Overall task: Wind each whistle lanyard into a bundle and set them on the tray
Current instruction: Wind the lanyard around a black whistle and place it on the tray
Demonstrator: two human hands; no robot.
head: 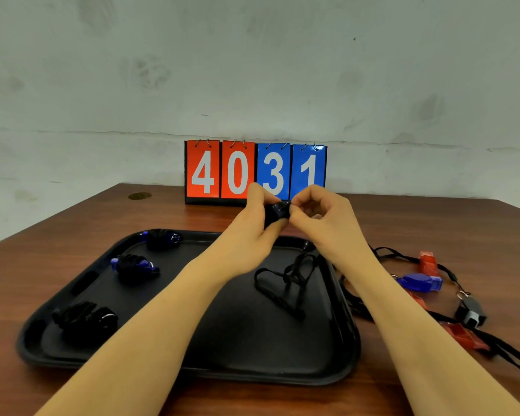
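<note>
Head camera looks down on a brown tabletop [72, 265] with a black tray [192, 367] lying in front of the person. Both hands are raised above the far edge of the tray and meet around a small dark whistle bundle [275, 213]. The left hand [254, 217] is clamped on the bundle, thumb underneath and fingers over the top. The right hand [318, 210] pinches the bundle's right end with its fingertips curled together, near a small metal ring.

Three finished bundles lie along the left side of the tray: a far bundle [162, 238] at the back rim with blue showing, a middle bundle [135, 265] also with blue, and a near bundle [83, 319] that looks all black. A loose black cord [285, 283] lies looped on the right half of the tray, under the hands.

Right of the tray, on the tabletop, unwound whistles lie in a tangle of black cords: a blue whistle [421, 282], a grey whistle [472, 312], a red whistle [427, 261] farther back and another red whistle [463, 337] nearer.

A flip scoreboard [255, 172] reading 4031 stands at the back against the wall [252, 70].
</note>
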